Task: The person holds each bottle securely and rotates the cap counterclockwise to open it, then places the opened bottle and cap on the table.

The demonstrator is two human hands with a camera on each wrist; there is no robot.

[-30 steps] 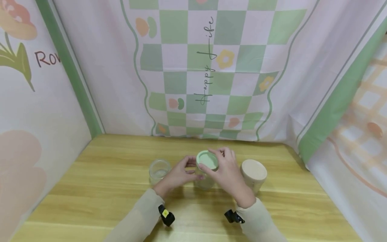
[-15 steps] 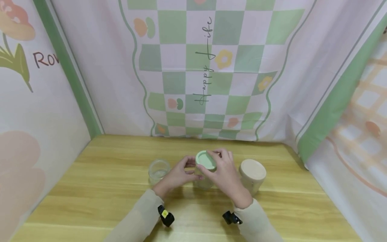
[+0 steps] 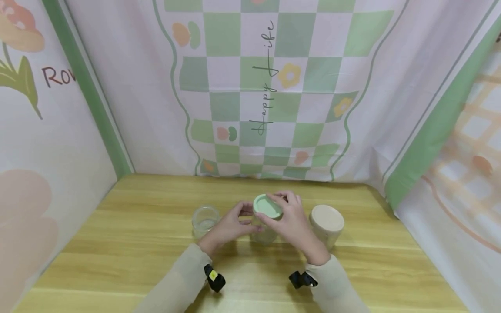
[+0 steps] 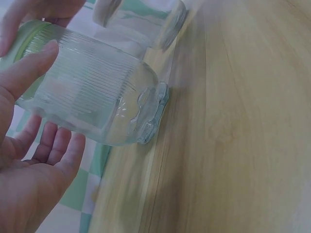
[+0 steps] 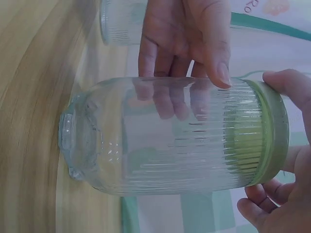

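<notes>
Green and round, the lid (image 3: 268, 206) sits on the clear ribbed jar (image 5: 180, 141), which stands upright on the wooden table (image 3: 105, 256) between my hands. My right hand (image 3: 293, 221) pinches the lid's rim, thumb on one side, fingers on the other. My left hand (image 3: 233, 224) curves round the jar's side, thumb and fingers parted by the glass. A second glass jar (image 3: 205, 221) stands near my left wrist, a beige-lidded jar (image 3: 328, 220) near my right.
</notes>
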